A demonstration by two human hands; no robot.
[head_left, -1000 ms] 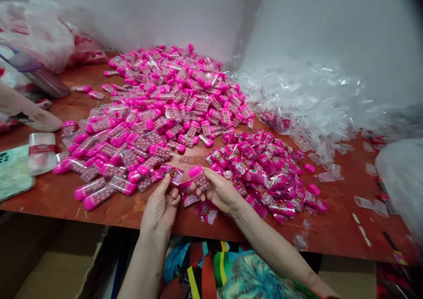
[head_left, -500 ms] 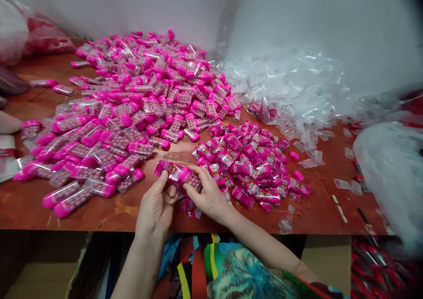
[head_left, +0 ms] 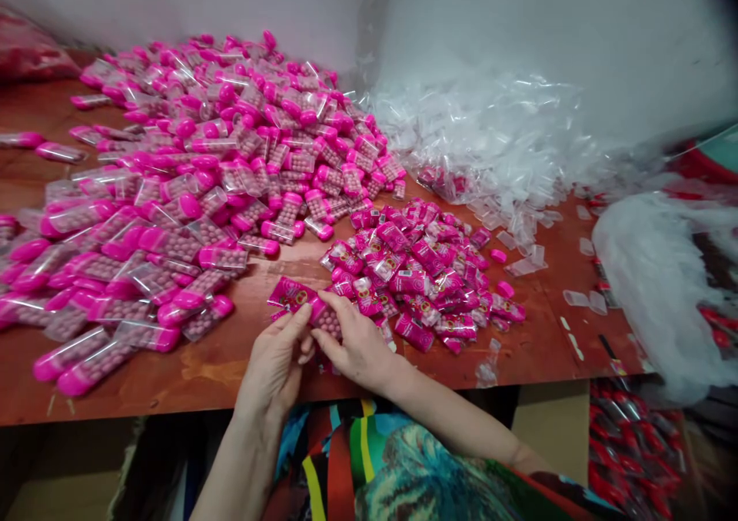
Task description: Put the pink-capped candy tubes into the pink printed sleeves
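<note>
My left hand pinches a printed pink sleeve at the near edge of the brown table. My right hand grips a small clear candy container with a pink cap, its capped end inside the sleeve. Both hands meet just above the tabletop. A big heap of unwrapped pink-capped containers lies to the left. A smaller pile of sleeved containers lies right beside my right hand.
A mound of empty clear plastic sleeves fills the back right against the white wall. A white plastic bag sits at the right edge. Loose caps and scraps lie near it. Cardboard boxes stand under the table.
My right hand has pushed the container further into the sleeve held by my left hand. The camera has swung to the right, so the piles sit further left in view.
</note>
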